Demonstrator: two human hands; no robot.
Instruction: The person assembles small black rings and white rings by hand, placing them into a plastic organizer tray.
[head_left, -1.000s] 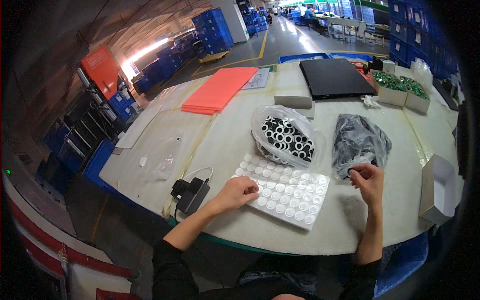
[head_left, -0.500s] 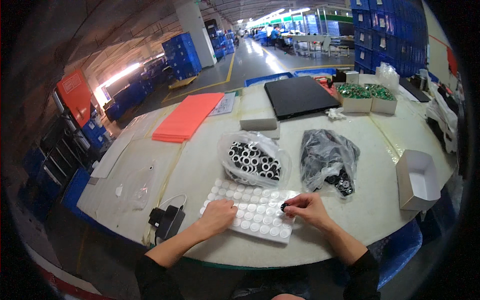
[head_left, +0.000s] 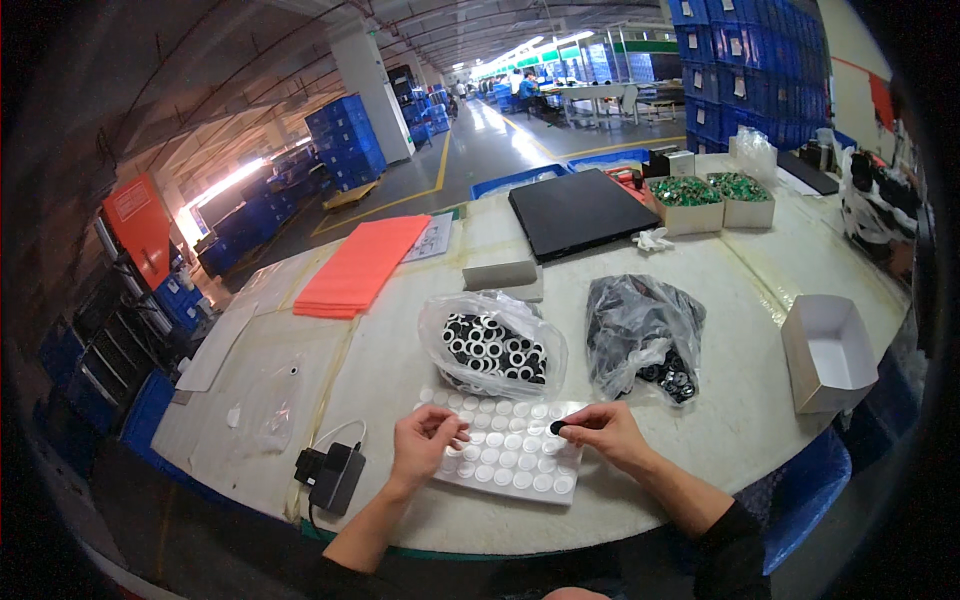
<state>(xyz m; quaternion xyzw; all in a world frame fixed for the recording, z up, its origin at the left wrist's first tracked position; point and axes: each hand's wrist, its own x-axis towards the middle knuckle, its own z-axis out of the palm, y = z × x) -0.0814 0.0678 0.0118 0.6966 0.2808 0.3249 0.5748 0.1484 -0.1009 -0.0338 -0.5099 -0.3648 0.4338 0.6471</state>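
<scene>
A white tray-like sheet (head_left: 567, 496) with rows of round white pieces (head_left: 515, 443) lies at the table's near side. Between the thumb and fingertips of my right hand (head_left: 612, 436) is a small black round piece (head_left: 558, 427), held over the sheet's right part. My left hand (head_left: 424, 447) is at the sheet's left side with its fingers curled and tips together; whether anything is in them I cannot make out. Just beyond the sheet sits an open clear bag (head_left: 553, 350) of black-and-white rings (head_left: 490, 348). To its right, another clear bag (head_left: 640, 320) holds black round parts (head_left: 675, 380).
A black power adapter (head_left: 338, 478) with a cable lies left of my left hand. An open white box (head_left: 828, 350) stands on the right. Farther back are orange sheets (head_left: 365, 265), a black flat panel (head_left: 580, 212) and boxes of green parts (head_left: 688, 205).
My left hand has lifted and turned, its fingers now raised off the white pieces. The right hand still pinches the black piece at about the same spot. The whole view has shifted slightly.
</scene>
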